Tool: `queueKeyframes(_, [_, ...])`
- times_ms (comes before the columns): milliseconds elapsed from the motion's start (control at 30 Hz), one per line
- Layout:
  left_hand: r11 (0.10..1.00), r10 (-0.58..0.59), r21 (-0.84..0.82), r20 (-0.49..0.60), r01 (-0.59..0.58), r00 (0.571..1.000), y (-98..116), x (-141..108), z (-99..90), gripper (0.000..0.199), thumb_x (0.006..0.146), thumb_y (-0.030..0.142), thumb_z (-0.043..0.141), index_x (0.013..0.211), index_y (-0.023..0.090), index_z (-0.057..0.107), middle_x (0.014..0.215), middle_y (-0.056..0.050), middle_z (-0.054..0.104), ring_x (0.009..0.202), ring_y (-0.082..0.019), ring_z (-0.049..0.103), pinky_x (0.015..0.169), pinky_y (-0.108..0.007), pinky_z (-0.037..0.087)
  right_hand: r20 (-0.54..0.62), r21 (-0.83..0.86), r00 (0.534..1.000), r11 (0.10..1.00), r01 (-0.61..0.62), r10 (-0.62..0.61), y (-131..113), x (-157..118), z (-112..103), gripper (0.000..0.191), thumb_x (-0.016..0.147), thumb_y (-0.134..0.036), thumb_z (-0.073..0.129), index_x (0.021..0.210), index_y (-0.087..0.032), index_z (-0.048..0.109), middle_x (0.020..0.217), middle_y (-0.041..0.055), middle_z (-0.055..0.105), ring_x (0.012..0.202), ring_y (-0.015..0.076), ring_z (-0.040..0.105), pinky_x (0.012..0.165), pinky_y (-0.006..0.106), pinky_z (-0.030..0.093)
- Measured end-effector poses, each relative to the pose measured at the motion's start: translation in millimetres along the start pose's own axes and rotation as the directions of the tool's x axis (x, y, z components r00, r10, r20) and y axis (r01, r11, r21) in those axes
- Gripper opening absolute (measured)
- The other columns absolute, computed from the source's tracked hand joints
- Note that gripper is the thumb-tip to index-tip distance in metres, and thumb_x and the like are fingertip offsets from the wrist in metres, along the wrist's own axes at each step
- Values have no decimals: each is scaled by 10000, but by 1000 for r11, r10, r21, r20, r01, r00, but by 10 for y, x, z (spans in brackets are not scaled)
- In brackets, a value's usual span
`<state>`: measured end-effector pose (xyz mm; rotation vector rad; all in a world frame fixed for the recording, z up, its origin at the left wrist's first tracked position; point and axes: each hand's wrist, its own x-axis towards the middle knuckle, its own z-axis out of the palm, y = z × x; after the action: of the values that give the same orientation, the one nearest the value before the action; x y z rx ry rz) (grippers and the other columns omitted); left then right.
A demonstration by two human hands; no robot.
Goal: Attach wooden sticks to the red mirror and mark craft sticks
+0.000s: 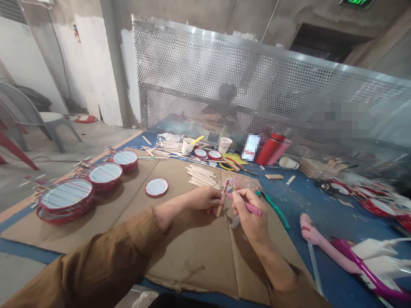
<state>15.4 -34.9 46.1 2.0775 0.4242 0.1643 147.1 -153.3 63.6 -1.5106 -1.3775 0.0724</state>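
My left hand [205,199] pinches a flat wooden stick [220,208] that stands at a slant over the cardboard [192,248]. Closed round a pink pen [253,208], my right hand [252,218] brings its tip close to the stick's upper part; whether they touch I cannot tell. Under the right hand lies a grey marker [235,222], partly covered. Behind both hands are a pile of wooden sticks [201,175] and a scatter of coloured paper clips or bands [240,182]. A round lid with a red rim [156,187] rests beyond my left forearm.
Stacked red-rimmed lids with strings and sticks [67,196] stand at left. Paper cups [188,146], a phone [251,147] and a red bottle [270,149] line the back before a perforated metal screen [192,77]. Teal-handled scissors or pliers [276,209] and a purple power strip [362,265] lie right.
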Motion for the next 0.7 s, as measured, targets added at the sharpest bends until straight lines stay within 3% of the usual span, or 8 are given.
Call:
queueKeyframes(367, [1000, 3, -1, -1, -3, 1000, 10, -10, -8, 188, 899, 177, 468, 729, 160, 546, 638, 35, 605, 515, -65, 522, 539, -168, 399, 32, -9, 999, 1000, 9, -9, -3, 4, 1, 311, 888, -479, 547, 709, -225, 564, 569, -2, 615, 502, 152, 570, 520, 255, 446])
queueKeyframes(700, [1000, -14, -26, 8, 15, 1000, 12, -8, -4, 197, 897, 184, 466, 732, 156, 569, 641, 28, 605, 526, -72, 528, 542, -172, 408, -83, -5, 994, 997, -74, 74, -33, -12, -26, 340, 884, -489, 545, 689, -211, 560, 567, -13, 589, 470, 124, 523, 477, 236, 425])
